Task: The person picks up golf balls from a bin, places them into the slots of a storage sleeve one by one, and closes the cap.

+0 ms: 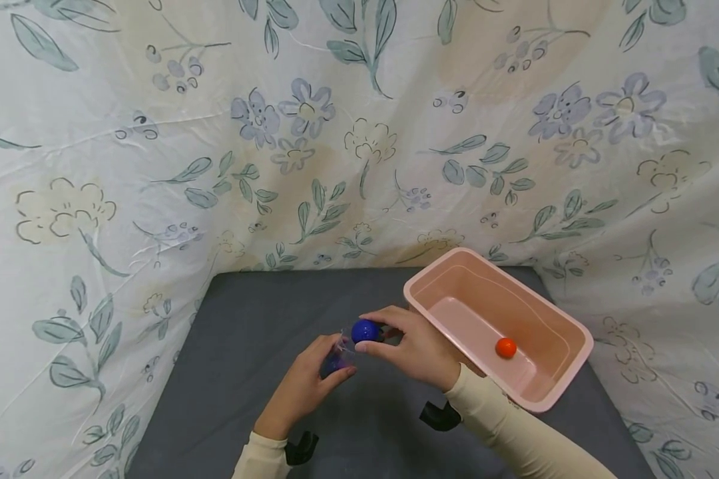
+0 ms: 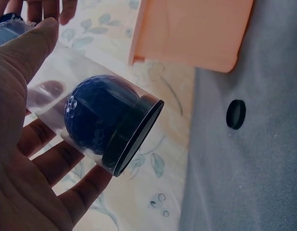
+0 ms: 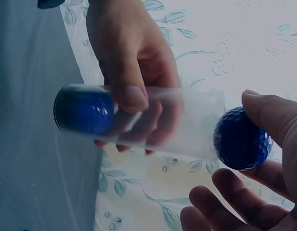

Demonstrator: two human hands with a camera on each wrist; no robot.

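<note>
My left hand (image 1: 308, 379) grips a clear plastic tube (image 3: 196, 122), thumb on one side and fingers on the other. Inside the tube, a dark blue golf ball (image 2: 97, 113) sits against the black cap (image 2: 138, 137) that closes its far end. Between thumb and fingertips, my right hand (image 1: 416, 342) pinches a second blue golf ball (image 3: 242, 138) right at the tube's uncapped end. In the right wrist view, this ball overlaps the tube's rim, and its dimples show clearly.
A pink plastic bin (image 1: 582, 346) stands at the right of the dark grey table (image 1: 245, 326), behind my right forearm. An orange ball (image 1: 506, 348) lies in it. A loose black cap (image 2: 236, 114) rests on the table. Floral cloth (image 1: 365, 199) hangs behind.
</note>
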